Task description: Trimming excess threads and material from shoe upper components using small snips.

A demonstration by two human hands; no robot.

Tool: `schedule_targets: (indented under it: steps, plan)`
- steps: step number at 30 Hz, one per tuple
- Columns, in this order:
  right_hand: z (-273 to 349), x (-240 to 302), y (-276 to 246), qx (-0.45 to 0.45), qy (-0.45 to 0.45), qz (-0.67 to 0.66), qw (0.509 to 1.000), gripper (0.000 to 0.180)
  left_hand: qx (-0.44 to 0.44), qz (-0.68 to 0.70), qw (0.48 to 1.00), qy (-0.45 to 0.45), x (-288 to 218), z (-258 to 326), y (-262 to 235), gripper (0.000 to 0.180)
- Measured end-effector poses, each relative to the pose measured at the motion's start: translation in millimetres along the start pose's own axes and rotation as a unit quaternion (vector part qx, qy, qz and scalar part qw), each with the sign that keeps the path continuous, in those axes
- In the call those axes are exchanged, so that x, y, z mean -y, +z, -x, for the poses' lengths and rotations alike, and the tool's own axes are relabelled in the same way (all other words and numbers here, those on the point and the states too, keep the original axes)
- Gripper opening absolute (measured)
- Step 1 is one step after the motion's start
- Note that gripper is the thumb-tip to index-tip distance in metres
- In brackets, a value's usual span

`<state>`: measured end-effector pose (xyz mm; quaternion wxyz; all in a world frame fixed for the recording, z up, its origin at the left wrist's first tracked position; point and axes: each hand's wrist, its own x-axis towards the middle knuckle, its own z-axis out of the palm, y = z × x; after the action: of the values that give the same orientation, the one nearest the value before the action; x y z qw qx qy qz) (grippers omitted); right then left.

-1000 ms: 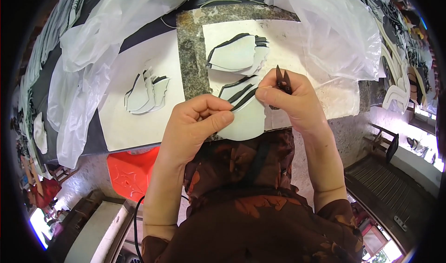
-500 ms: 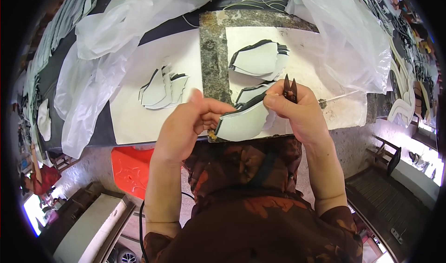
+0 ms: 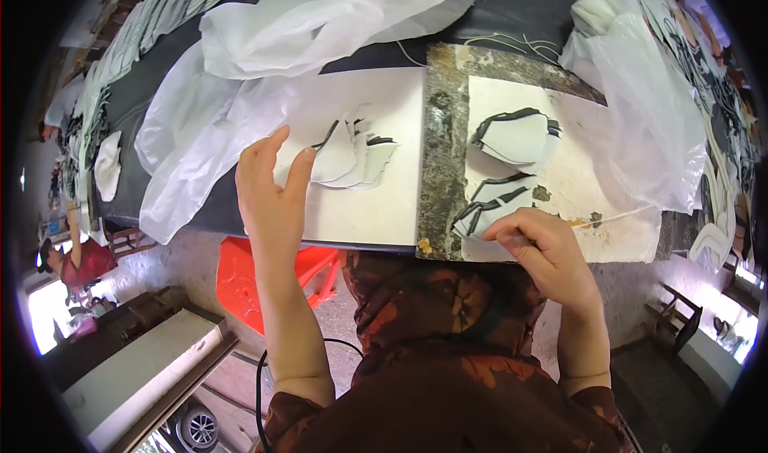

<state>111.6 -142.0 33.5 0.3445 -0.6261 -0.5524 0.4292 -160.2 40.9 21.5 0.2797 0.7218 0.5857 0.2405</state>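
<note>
Above the left pile of white fabric pieces with black edges (image 3: 344, 161), my left hand (image 3: 276, 185) is empty, thumb and fingers apart. The fingertips are beside the pile's left edge. My right hand (image 3: 548, 253) is closed, its fingers curled at the near edge of a pile of similar black-edged pieces (image 3: 500, 205). What lies inside the curled fingers is hidden, and the dark thread snips do not show. Farther back on the right lies another stack of white pieces (image 3: 516, 139).
White sheets (image 3: 364, 221) cover the work surface beside a stained, mottled board (image 3: 444, 133). Clear plastic bags (image 3: 336, 25) lie across the back. A red plastic stool (image 3: 240, 281) stands below the table edge. One person in red (image 3: 88, 269) is at far left.
My left hand has let go of the black-edged piece and moved left to the left pile. My right hand has lowered to the near right pile; the snips have gone from sight. The view has shifted.
</note>
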Motion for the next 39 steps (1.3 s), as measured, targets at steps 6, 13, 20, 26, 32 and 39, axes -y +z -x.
schedule_targets:
  steps: [6, 13, 20, 26, 32, 39]
  plan:
    - [2, 10, -1, 0.028, -0.068, 0.030, 0.997, 0.023, 0.414, 0.383, 0.824, -0.059, -46, 36, 34, 0.041]
    - [21, -2, 6, 0.025, -0.076, 0.036, 0.996, 0.029, 0.483, 0.477, 0.708, -0.193, -66, 60, 76, 0.018]
    - [31, -8, 9, 0.022, 0.010, -0.125, 0.992, 0.018, 0.396, 0.432, 0.796, -0.150, -55, 85, 73, 0.010]
    - [39, -11, 1, 0.020, 0.166, -0.158, 0.973, 0.019, 0.361, 0.344, 0.863, -0.083, -55, 97, 80, 0.006]
    - [36, -19, 11, -0.037, 0.018, -0.036, 0.998, 0.016, 0.337, 0.348, 0.866, -0.121, -52, 99, 81, 0.006]
    - [29, -9, 6, -0.090, 0.107, -0.156, 0.978, 0.009, 0.184, 0.164, 0.937, 0.246, -44, 92, 88, 0.015]
